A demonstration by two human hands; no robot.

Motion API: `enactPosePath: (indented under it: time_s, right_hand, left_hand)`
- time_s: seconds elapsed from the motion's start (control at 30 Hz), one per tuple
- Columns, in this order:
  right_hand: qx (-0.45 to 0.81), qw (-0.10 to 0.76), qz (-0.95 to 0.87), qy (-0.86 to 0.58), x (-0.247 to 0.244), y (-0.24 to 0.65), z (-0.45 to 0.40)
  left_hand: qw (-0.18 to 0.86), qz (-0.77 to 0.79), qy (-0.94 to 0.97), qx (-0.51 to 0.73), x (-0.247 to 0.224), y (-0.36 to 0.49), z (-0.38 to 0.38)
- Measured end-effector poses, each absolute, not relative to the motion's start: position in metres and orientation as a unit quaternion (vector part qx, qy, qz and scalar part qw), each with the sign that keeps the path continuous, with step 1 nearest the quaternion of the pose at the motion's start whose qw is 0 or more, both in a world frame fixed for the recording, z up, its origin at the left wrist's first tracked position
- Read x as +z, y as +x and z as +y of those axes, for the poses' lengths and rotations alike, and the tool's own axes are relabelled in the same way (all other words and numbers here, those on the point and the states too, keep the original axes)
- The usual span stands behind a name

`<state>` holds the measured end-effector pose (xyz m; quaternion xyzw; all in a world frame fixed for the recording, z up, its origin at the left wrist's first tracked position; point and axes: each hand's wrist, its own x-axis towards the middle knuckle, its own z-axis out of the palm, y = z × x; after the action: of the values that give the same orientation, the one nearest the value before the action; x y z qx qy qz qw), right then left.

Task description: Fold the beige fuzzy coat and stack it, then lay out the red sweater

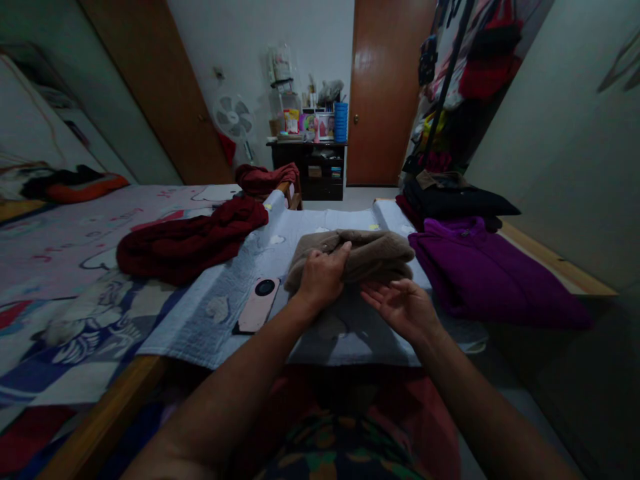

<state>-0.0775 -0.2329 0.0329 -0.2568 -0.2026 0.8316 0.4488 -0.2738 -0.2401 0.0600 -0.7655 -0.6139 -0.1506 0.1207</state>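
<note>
A folded brown garment (380,250) of soft, thick cloth lies on a light blue cloth (295,223) spread over the surface in front of me. My left hand (323,273) is on the garment's left part, fingers bent into the fabric and one finger reaching toward its middle; the fingertips are partly hidden. Just in front of the garment's near right edge is my right hand (400,303), palm turned up and fingers apart, holding nothing. A pink phone (257,313) with a round black camera ring lies left of my left hand.
Dark red clothing (195,240) lies bunched on the patterned bed (100,227) at left. On the right are a folded purple jacket (500,280) and a stack of dark clothes (455,200). Farther back stand a fan (234,117) and a dark cabinet (307,173).
</note>
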Motion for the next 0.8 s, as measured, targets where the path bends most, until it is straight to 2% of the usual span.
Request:
enactPosePath:
  time_s: [0.27,0.6,0.7,0.8]
  right_hand:
    - [0.768,0.488,-0.262,-0.32,0.013,-0.082,-0.236]
    - [0.738,0.507,-0.214,-0.39,-0.044,-0.065,-0.273]
    - [0.672,0.499,-0.288,-0.465,-0.063,-0.048,-0.284]
    - [0.506,0.471,-0.482,-0.538,-0.069,-0.033,-0.29]
  left_hand:
    - [0.085,-0.612,-0.776,-0.123,0.076,-0.28,-0.227]
    - [0.112,-0.517,-0.839,-0.125,0.027,-0.269,-0.272]
    - [0.161,-0.492,-0.84,-0.164,-0.001,-0.27,-0.295]
    - [0.207,-0.433,-0.85,-0.217,-0.035,-0.279,-0.319]
